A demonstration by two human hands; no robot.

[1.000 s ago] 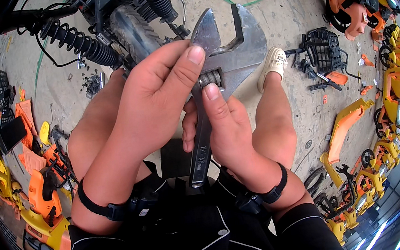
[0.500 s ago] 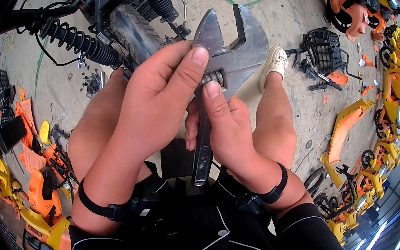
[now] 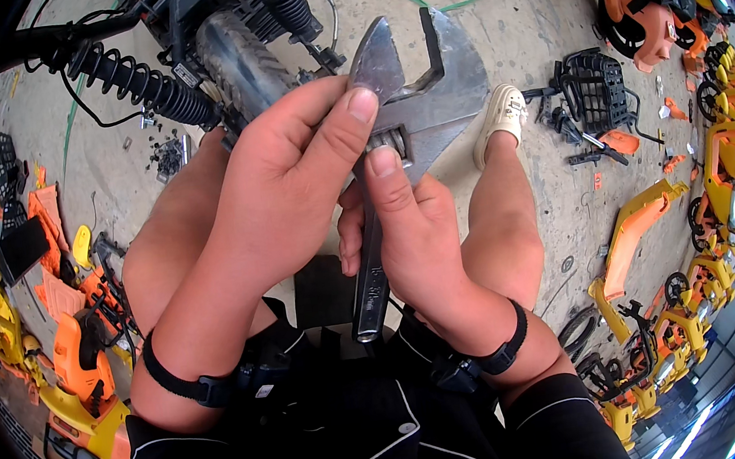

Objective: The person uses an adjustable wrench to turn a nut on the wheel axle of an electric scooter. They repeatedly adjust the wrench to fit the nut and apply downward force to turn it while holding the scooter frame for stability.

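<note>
Adjustable wrench (image 3: 407, 98) sits upright above your lap, its jaws open toward the concrete floor (image 3: 525, 21). Your left hand (image 3: 290, 184) wraps the head, steadying it; your right hand (image 3: 413, 233) grips the handle, thumb on the adjusting screw to turn it.

scooter fork (image 3: 244, 58) probably blocks ahead, knees flanking
</note>
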